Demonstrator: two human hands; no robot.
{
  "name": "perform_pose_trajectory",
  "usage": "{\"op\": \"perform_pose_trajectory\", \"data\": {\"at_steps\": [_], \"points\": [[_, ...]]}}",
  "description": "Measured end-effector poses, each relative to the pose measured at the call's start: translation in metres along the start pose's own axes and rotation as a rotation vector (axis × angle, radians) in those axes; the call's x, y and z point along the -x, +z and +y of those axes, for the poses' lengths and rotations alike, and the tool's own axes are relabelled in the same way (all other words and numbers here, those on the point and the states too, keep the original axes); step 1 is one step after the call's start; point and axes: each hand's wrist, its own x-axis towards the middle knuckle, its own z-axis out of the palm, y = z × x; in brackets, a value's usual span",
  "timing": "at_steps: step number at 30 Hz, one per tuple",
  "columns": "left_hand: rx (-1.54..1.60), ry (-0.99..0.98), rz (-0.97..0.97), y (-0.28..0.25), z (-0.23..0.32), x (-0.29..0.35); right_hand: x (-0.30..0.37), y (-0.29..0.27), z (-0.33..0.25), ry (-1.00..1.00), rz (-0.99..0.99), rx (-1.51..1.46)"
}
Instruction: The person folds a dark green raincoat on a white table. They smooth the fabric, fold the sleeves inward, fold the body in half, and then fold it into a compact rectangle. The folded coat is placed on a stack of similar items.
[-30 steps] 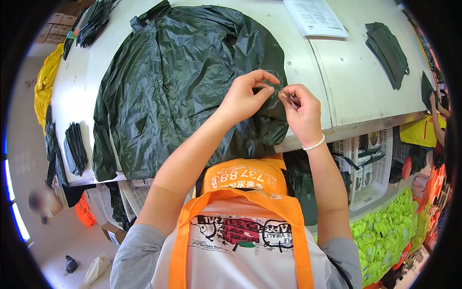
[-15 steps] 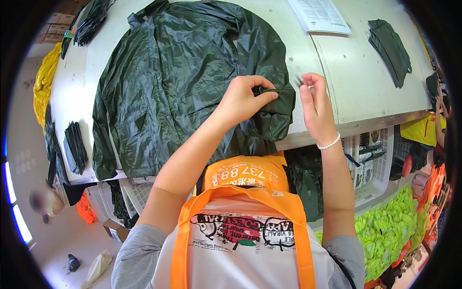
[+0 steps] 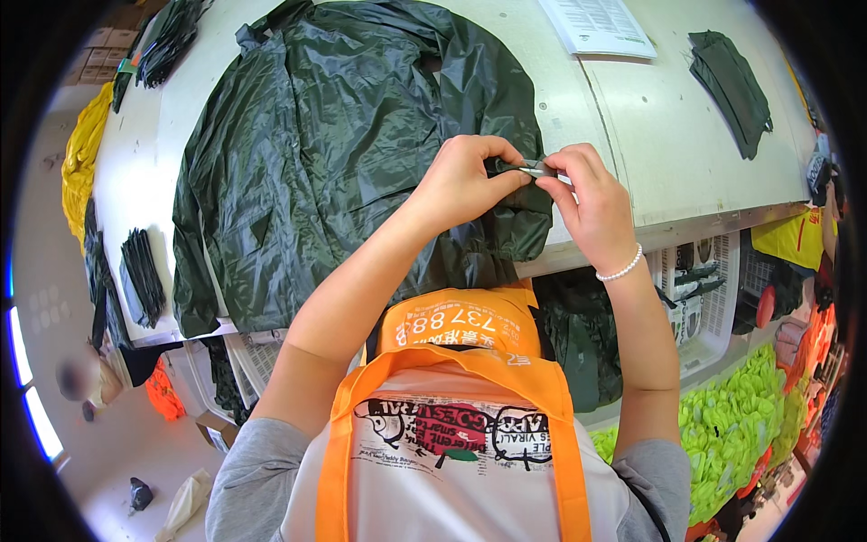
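Note:
A dark green, shiny rain jacket [image 3: 334, 144] lies spread out on the white table, its collar toward the far left. My left hand [image 3: 465, 185] is closed, pinching a fold of the jacket's right-hand sleeve between thumb and fingers. Close beside it, my right hand [image 3: 587, 194] is closed around small metal thread snips [image 3: 536, 170], mostly hidden by the fingers. The snips' bright blades point left and meet the pinched fabric at my left fingertips. A white bead bracelet [image 3: 621, 264] circles my right wrist.
Dark folded pieces [image 3: 730, 95] and printed sheets [image 3: 601, 27] lie on the table [image 3: 650, 144]. More dark bundles [image 3: 142, 275] sit at its left. Below are white plastic crates [image 3: 718, 316] and a heap of bright yellow-green garments [image 3: 731, 434]. Another person is at the far left.
My right hand has moved left with the snips, bringing them to the fabric at my left fingertips. My left hand keeps its pinch almost in place.

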Motion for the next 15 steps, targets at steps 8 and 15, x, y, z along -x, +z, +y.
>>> {"op": "perform_pose_trajectory", "data": {"at_steps": [8, 15], "points": [[-0.005, 0.015, -0.008, -0.0027, 0.0019, 0.0016, 0.0005, -0.0006, 0.0024, 0.017, -0.008, -0.097], [-0.188, 0.230, 0.116, 0.0013, 0.0051, 0.0046, 0.0018, -0.0076, 0.0025, 0.152, -0.130, -0.269]]}}
